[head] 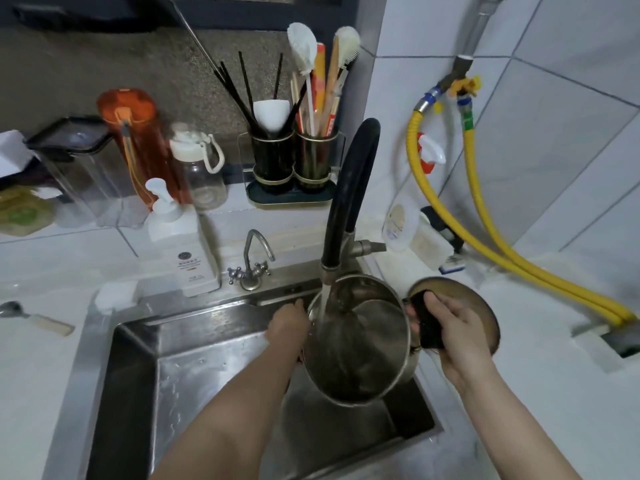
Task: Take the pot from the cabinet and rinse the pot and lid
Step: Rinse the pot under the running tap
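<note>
Steel gleams in the pot, which hangs tilted over the sink, its open mouth turned up toward the black tap. A stream of water falls from the tap spout into the pot near its far rim. The left hand is curled closed around the pot's left side, fingers wrapped over the rim or a handle there; the exact hold is hidden behind the hand. The right hand, just right of the pot, is closed on a dark sponge, the thumb on top and fingers beneath, with the sponge touching or nearly touching the pot's outer wall. Behind that hand, the lid rests tilted on the white surface at the sink's right edge, its brownish underside showing. Left of the tap stand a small metal faucet and a white pump bottle. Behind the tap, a holder with chopsticks and brushes sits against the wall. Right of the tap, two yellow hoses run down the tiled wall.
</note>
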The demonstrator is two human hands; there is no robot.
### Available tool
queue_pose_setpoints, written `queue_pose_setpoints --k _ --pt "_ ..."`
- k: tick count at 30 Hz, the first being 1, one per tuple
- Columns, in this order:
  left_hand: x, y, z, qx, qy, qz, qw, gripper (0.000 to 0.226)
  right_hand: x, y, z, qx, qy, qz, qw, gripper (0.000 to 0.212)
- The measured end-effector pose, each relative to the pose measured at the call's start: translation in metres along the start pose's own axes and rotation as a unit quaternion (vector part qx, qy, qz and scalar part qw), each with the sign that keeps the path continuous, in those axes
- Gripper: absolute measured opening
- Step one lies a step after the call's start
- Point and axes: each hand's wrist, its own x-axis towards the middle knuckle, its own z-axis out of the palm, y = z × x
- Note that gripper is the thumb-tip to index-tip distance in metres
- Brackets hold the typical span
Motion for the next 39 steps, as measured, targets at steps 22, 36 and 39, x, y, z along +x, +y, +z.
queue_pose_setpoints --k 22,36,39 --pt "-0.054 0.014 -0.015 -0.657 -0.132 -0.126 0.732 0.016 -0.064 0.084 0.024 -0.321 -0.211 -0.058 0.921 0.039" --pt "-0.086 -0.015 -0.026 -0.595 -0.046 0.018 0.803 0.018 0.027 0.075 0.077 -0.507 -0.262 -0.257 0.78 0.08" --pt "-0.093 -0.025 -0.027 -0.561 0.009 0.031 0.827 0.024 0.035 0.072 0.089 -0.482 -0.298 -0.153 0.809 0.056"
